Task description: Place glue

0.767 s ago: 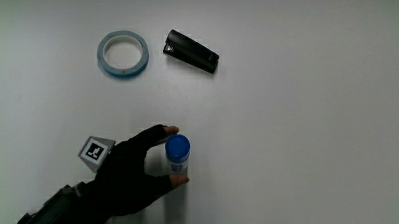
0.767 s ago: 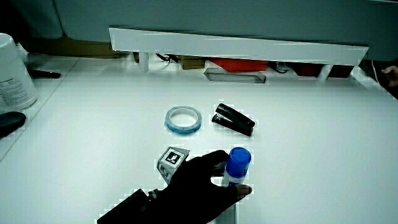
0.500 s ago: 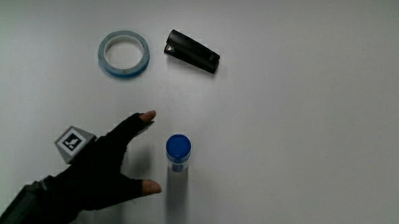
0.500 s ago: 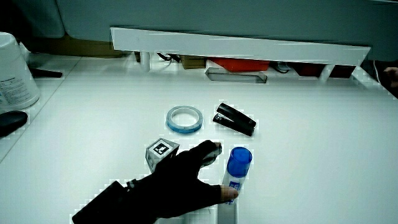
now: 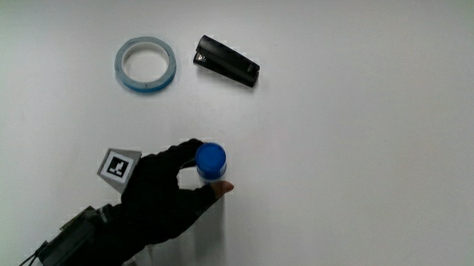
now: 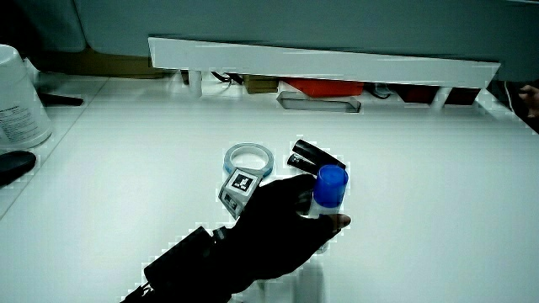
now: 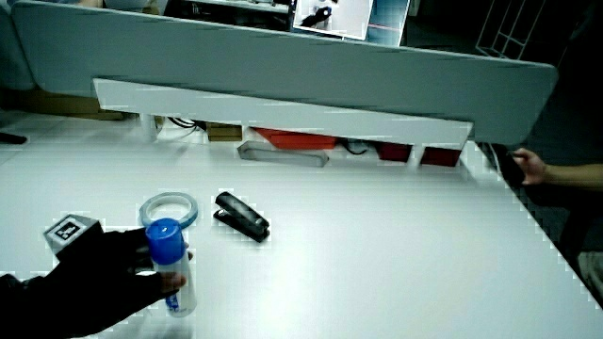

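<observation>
1. Glue stick [image 5: 211, 160], a white plastic tube with a round blue cap, stands upright in the gloved hand [image 5: 164, 196], its long axis roughly vertical, cap uppermost.
2. Fingers [image 6: 296, 199] curl around the tube below the cap, with a bare thumb tip [image 5: 224, 187] pressed to the tube's side; the grip is closed on the glue.
3. In both side views [image 7: 168, 262] the tube looks raised, or only just touching the white table [image 5: 366, 143]; I cannot tell which.
4. Taking the glue as landmark: the pale blue tape ring [image 5: 146, 64] and the black stapler [image 5: 227, 61] lie farther from the person than it, well apart from it, just beside each other.
5. Judging from this, placing calls for a straight lowering along the tube's axis so the base meets the bare table squarely before the fingers let go; a tilted base could topple it.
</observation>
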A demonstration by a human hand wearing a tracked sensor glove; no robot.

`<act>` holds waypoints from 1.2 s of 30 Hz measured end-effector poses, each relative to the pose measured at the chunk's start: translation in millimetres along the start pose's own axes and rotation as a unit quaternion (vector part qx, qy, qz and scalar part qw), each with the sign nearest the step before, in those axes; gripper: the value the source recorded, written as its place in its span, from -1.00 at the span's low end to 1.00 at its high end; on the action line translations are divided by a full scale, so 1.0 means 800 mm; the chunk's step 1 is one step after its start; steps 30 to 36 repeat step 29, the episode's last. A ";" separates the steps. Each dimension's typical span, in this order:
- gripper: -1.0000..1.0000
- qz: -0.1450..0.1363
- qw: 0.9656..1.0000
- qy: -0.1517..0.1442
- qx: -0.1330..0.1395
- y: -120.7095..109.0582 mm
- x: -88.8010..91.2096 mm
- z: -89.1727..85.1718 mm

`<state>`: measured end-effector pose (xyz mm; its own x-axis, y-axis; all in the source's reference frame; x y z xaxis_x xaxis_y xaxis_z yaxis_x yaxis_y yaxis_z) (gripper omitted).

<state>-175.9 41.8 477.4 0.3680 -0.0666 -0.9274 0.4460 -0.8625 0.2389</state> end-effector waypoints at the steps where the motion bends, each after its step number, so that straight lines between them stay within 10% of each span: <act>1: -0.13 0.013 1.000 -0.015 -0.004 0.000 0.001 0.000; 11: -0.80 0.011 0.998 -0.066 -0.020 -0.006 0.001 0.006; 14: -1.00 0.012 0.995 -0.075 -0.064 -0.004 0.004 0.018; 19: -1.00 0.045 0.983 -0.112 -0.140 -0.004 0.005 0.044; 27: -1.00 0.020 0.981 -0.058 -0.186 -0.009 0.011 0.090; 29: -1.00 0.044 0.975 -0.090 -0.197 -0.013 0.019 0.099; 36: -1.00 0.044 0.975 -0.090 -0.197 -0.013 0.019 0.099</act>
